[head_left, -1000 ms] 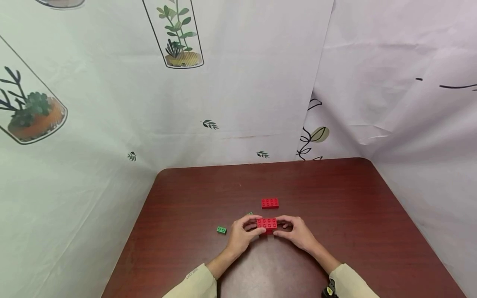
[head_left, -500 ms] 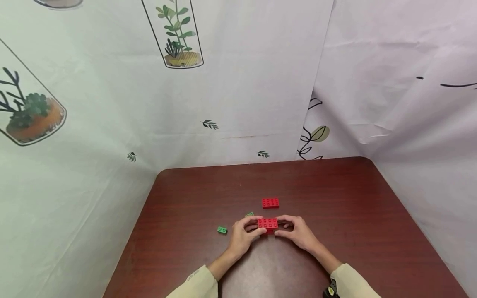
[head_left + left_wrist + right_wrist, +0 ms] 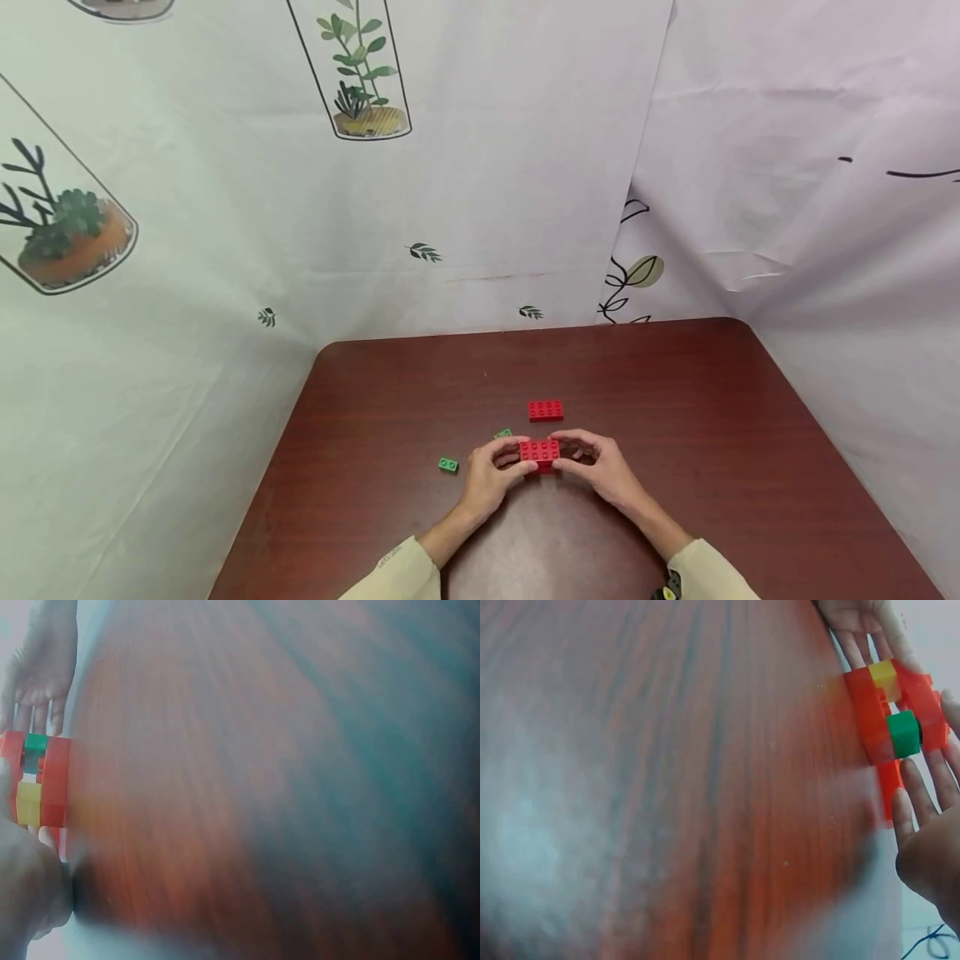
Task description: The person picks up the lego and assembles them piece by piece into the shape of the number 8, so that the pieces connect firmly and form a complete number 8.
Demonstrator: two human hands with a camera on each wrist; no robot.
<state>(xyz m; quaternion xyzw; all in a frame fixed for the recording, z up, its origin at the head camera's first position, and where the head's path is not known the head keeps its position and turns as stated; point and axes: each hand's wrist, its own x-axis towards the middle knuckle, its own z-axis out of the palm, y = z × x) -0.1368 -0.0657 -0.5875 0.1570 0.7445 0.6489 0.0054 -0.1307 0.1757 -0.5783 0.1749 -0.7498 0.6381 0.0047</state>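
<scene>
The upper red eight-stud brick (image 3: 540, 450) lies level between the two hands, above a small yellow brick (image 3: 883, 679), a small green brick (image 3: 904, 735) and a lower red brick (image 3: 866, 712); the left hand (image 3: 483, 479) pinches its left end, thumb in front and fingers behind, and the right hand (image 3: 611, 475) pinches the right end likewise; I cannot tell whether the studs beneath are fully seated. The step seems to be pressing the layers together; best to line up the ends first, then push straight down evenly from both sides, since leaning on one end could tip the other loose; the lower brick should sit flat on the desk (image 3: 660, 400) during the push. The spare red eight-stud brick (image 3: 545, 410) lies just beyond; a green two-stud brick (image 3: 448, 465) lies left of the left hand, another green brick (image 3: 502, 433) behind its fingers.
</scene>
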